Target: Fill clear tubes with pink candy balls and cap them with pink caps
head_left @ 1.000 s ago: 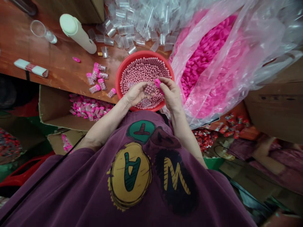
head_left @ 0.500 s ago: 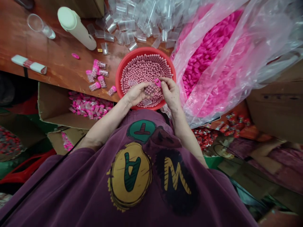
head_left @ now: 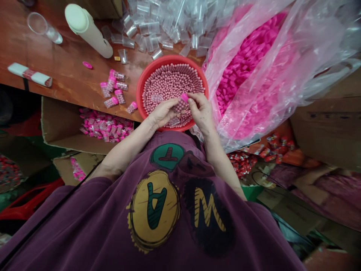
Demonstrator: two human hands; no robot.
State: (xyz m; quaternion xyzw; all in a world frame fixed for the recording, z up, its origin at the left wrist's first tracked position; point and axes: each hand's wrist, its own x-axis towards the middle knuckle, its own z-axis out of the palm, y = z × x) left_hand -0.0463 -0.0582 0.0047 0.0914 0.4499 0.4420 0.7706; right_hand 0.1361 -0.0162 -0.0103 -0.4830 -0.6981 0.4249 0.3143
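Note:
Over a red basin (head_left: pixel 140 77) of small pink beads (head_left: pixel 169 77), my left hand (head_left: pixel 163 113) is closed around a small clear jar (head_left: pixel 179 106) filled with beads. A bright pink cap (head_left: pixel 184 97) sits at the mouth of that jar. My right hand (head_left: pixel 201 111) pinches the cap between thumb and fingers; whether it is fully seated I cannot tell. Two clear empty-looking containers, one of them a clear jar (head_left: pixel 157 98), lie on the beads. Several capped jars (head_left: pixel 120 96) of beads lie on the table left of the basin.
Clear empty jars (head_left: pixel 152 28) are heaped behind the basin. At right, a plastic bag (head_left: pixel 242 109) holds many pink caps (head_left: pixel 242 64). A cardboard box (head_left: pixel 56 128) of filled jars stands below the table edge at left. A pale bottle (head_left: pixel 90 32) lies at upper left.
The pink cap has turned from facing me to sitting on the jar's mouth, with my right hand still pinching it. The whole view has shifted slightly.

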